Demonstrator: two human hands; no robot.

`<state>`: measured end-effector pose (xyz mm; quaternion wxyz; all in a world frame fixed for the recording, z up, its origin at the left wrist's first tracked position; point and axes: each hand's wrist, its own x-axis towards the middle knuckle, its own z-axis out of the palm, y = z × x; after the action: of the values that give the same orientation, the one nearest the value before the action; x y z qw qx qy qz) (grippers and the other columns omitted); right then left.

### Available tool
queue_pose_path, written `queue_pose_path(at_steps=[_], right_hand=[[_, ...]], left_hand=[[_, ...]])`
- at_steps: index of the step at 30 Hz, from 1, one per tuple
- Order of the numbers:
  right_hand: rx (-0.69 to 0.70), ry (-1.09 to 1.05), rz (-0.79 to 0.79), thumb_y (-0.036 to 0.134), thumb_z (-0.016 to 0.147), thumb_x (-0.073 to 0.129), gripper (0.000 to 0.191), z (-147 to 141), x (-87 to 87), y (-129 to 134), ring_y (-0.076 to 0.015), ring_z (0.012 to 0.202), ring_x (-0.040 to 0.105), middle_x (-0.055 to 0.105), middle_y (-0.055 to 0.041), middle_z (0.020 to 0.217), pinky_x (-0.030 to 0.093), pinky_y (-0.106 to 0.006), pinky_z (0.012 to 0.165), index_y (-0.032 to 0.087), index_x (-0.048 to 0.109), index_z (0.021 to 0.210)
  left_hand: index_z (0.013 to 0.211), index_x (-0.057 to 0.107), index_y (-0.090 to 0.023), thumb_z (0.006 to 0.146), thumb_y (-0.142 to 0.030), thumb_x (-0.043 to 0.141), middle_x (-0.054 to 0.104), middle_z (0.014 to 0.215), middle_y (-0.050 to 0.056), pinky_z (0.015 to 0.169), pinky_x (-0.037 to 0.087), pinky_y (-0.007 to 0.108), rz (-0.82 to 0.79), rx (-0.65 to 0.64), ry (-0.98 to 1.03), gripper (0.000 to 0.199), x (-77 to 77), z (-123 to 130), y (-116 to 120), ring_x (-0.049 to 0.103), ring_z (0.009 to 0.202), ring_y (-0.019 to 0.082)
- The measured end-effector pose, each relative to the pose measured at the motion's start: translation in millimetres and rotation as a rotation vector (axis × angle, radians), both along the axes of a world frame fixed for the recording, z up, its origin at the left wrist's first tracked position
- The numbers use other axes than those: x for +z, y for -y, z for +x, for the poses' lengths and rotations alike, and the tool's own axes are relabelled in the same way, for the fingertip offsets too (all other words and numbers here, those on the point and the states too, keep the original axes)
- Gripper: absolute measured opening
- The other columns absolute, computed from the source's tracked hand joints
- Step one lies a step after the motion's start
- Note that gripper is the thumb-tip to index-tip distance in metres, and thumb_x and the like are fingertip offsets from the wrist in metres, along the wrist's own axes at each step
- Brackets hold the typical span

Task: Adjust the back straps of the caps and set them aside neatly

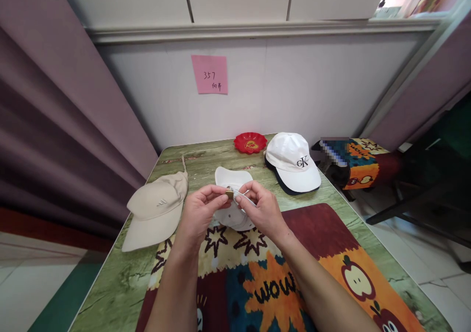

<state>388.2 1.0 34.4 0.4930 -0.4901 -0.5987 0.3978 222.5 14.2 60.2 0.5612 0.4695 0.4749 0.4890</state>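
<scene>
A white cap (235, 216) sits at the middle of the table, its brim (231, 176) pointing toward the wall. Above it my left hand (206, 204) pinches a small brass-coloured buckle (229, 194) between thumb and fingers. My right hand (259, 204) grips the end of the cap's pale strap (246, 199) close beside that buckle. Both hands partly cover the cap. To the left lies a beige cap (158, 204) with its strap sticking up. On the right a white cap with dark letters (292, 160) rests on top of a dark cap (281, 180).
A red scalloped dish (250, 143) stands at the table's back edge. A colourful patterned mat (312, 229) covers the green wood-look table (110, 278) in front. A pink note (209, 75) is on the wall. Past the right edge stands a stool with a patterned cover (364, 162).
</scene>
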Motion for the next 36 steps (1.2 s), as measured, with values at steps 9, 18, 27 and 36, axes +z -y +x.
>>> queue_pose_path(at_steps=[9,18,27,36], right_hand=[[0.097,-0.040,-0.012,0.031,0.084,0.064,0.012,3.3,-1.9,-3.4,-0.0131,0.060,0.060,0.065,0.0013,0.065,0.043,-0.023,0.058,0.020,0.060,0.081],[0.108,-0.021,-0.056,0.027,0.082,0.065,0.009,11.7,2.9,-4.8,-0.0130,0.062,0.061,0.068,-0.0001,0.066,0.044,-0.023,0.060,0.018,0.064,0.078],[0.110,-0.222,-0.175,0.034,0.079,0.069,0.018,6.8,4.2,-2.9,-0.0107,0.048,0.053,0.066,0.0012,0.062,0.042,-0.022,0.046,0.020,0.057,0.081],[0.096,0.001,-0.098,0.028,0.083,0.062,0.010,18.7,3.1,-4.8,-0.0124,0.059,0.059,0.066,-0.0005,0.067,0.045,-0.023,0.055,0.019,0.064,0.080]], left_hand=[[0.081,0.074,-0.015,0.063,-0.028,0.086,0.074,0.077,0.003,0.071,0.057,0.027,0.000,-0.038,0.007,0.025,-1.5,-1.4,-0.5,0.069,0.068,0.016],[0.082,0.075,-0.016,0.064,-0.029,0.085,0.074,0.074,0.003,0.069,0.056,0.025,-0.002,-0.089,-0.027,0.024,0.4,-0.7,-0.3,0.069,0.067,0.016],[0.081,0.075,-0.016,0.065,-0.030,0.084,0.074,0.074,0.003,0.068,0.055,0.024,0.034,-0.081,-0.022,0.023,0.7,3.7,0.9,0.068,0.066,0.015],[0.081,0.075,-0.015,0.062,-0.029,0.086,0.074,0.074,0.004,0.068,0.055,0.026,0.005,-0.038,-0.036,0.026,2.4,-3.2,-0.2,0.068,0.066,0.016]])
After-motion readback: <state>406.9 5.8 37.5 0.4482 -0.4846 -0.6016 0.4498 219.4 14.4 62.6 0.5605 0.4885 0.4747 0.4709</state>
